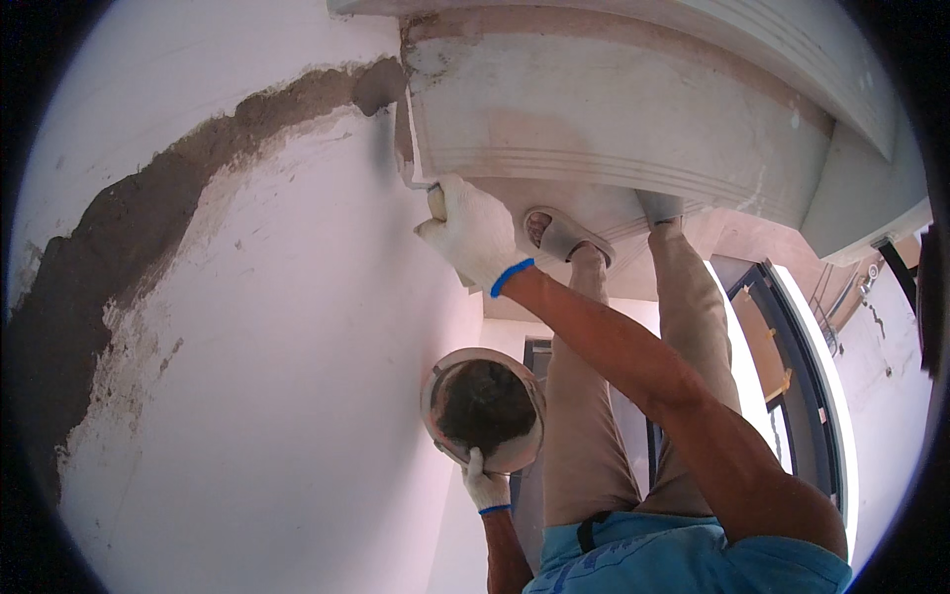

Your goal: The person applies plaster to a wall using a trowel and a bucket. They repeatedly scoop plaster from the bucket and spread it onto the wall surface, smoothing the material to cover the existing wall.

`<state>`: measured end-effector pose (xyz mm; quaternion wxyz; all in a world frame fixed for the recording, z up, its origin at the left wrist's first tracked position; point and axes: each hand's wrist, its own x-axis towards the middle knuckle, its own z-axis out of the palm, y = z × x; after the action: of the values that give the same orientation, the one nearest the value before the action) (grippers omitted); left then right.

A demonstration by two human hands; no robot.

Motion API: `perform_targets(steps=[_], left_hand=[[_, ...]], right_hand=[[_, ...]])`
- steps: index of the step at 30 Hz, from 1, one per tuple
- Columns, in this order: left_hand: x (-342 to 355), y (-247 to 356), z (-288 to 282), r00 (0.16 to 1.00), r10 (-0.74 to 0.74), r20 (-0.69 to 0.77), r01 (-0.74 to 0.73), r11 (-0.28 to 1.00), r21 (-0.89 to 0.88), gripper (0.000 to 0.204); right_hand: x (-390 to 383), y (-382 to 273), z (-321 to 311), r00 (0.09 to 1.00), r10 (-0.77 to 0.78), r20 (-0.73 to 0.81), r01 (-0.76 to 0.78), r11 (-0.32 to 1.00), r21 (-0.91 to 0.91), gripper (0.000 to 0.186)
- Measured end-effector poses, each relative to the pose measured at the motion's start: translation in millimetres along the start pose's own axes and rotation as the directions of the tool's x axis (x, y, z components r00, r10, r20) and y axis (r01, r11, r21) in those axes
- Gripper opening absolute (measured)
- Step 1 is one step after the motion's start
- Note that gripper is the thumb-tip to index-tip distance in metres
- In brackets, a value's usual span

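The right hand (473, 230), in a white knit glove with a blue cuff, has its fingers curled closed around the handle of a trowel (404, 134). The blade rises just beyond those fingers, seen nearly edge-on, close to the corner where the white wall (297, 317) meets the pale grooved stair step (614, 109). Whether the blade touches the wall is hard to tell.

Above and to the left of the right fingers, a dark patch of mortar (379, 87) sits at the upper end of a rough grey-brown band (158, 203), which runs down across the wall toward the left edge of the view.

Well below the right fingers, the left hand (486, 487), gloved alike, grips a round, light-coloured bucket (536, 441). Its thumb lies up against the near side; the other fingers are mostly hidden, so how far they close cannot be told. Dark, wet-looking mix (485, 401) fills the bucket's inside, just above the left fingers.

To the right of the right fingers are a grey sandal (566, 238) and the tan trousers (594, 436). Farther right and lower stands a dark-framed opening (807, 396).
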<state>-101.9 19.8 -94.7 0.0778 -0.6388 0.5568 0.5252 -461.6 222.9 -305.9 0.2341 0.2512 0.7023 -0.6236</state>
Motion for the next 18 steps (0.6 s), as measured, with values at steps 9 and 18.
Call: perform_targets(steps=[9,18], left_hand=[[-5.8,10.0,15.3,0.999,-0.036,0.007,0.036,0.998,-0.049,0.054],[0.2,1.4,1.9,0.999,-0.031,0.014,0.032,0.997,-0.076,0.056]], right_hand=[[22.1,-32.0,12.3,0.993,-0.116,-0.033,0.109,0.981,-0.158,0.032],[-36.4,-41.1,4.8,0.969,-0.245,-0.028,0.242,0.967,-0.075,0.045]])
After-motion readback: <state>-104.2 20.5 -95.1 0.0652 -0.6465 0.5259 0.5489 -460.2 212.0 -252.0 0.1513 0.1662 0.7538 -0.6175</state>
